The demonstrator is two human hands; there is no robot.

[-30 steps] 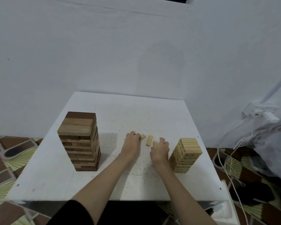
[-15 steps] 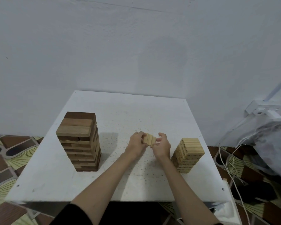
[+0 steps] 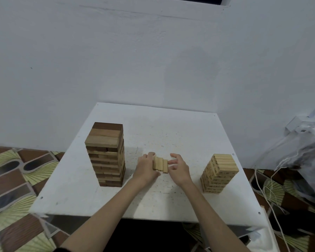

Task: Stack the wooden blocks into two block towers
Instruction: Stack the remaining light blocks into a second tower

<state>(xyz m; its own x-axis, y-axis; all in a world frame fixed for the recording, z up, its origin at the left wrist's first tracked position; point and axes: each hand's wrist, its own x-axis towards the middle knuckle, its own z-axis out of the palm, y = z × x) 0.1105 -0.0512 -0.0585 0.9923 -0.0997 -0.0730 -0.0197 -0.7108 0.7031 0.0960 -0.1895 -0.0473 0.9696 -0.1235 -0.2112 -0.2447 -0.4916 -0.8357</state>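
A tall tower of large brown wooden blocks (image 3: 106,154) stands on the left of the white table (image 3: 171,128). A shorter tower of small pale blocks (image 3: 219,172) stands on the right. Between them, three small pale blocks (image 3: 160,164) sit side by side in a row. My left hand (image 3: 146,169) grips the row's left side. My right hand (image 3: 178,169) is beside the row's right end, its fingers loosely spread and touching or nearly touching the last block.
The table stands against a white wall. A white wall socket (image 3: 305,129) with trailing white cables (image 3: 269,190) and a grey bag (image 3: 309,155) are at the right. Patterned floor tiles (image 3: 16,171) surround the table.
The three scattered small blocks have been gathered into one row between my hands. My right hand has since loosened and drawn slightly back from the row.
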